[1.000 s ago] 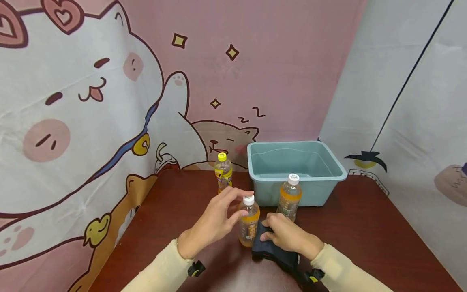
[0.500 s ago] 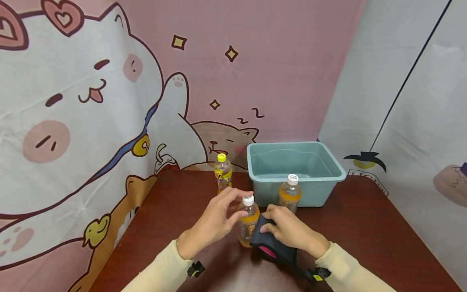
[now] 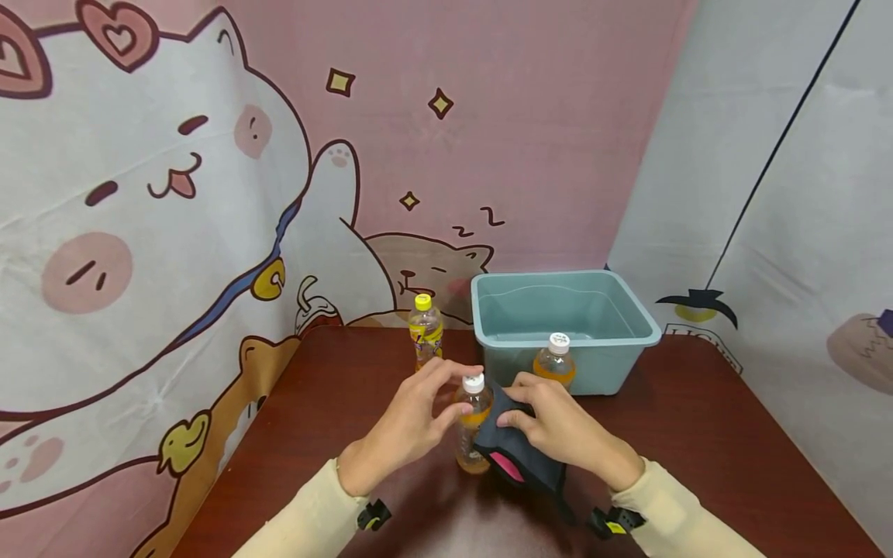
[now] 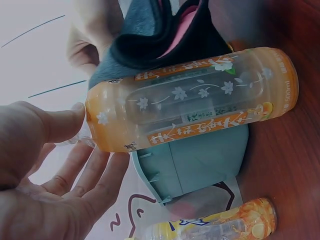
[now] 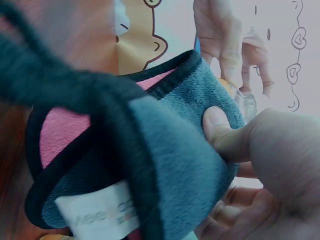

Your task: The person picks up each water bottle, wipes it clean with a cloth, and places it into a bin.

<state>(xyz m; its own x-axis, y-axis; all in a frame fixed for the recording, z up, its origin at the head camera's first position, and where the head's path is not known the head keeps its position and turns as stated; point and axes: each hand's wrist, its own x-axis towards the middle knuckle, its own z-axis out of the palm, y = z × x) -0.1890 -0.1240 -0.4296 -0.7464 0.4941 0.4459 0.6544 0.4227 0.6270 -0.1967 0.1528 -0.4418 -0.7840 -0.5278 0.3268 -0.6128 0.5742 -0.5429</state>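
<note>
In the head view my left hand (image 3: 401, 426) steadies an orange-labelled plastic bottle (image 3: 472, 438) by its white-capped top, thumb and fingers around the neck. The bottle stands upright on the table. My right hand (image 3: 558, 426) pinches a folded dark grey cloth (image 3: 519, 453) with black edging and a pink inner side, held against the bottle's right side. The right wrist view shows the thumb pressing on the cloth (image 5: 175, 145), which has a white tag and a black strap. Flowers are printed on the bottle (image 4: 200, 97) in the left wrist view.
A second white-capped orange bottle (image 3: 556, 364) stands behind my right hand, in front of a blue-green plastic tub (image 3: 565, 364). A yellow-capped bottle (image 3: 425, 333) is at the back left. The brown table (image 3: 335, 403) meets a cartoon-printed backdrop.
My right hand has moved upward with the cloth along the bottle, and the cloth has tilted to show its pink inner side. The left hand and bottle stay nearly in place.
</note>
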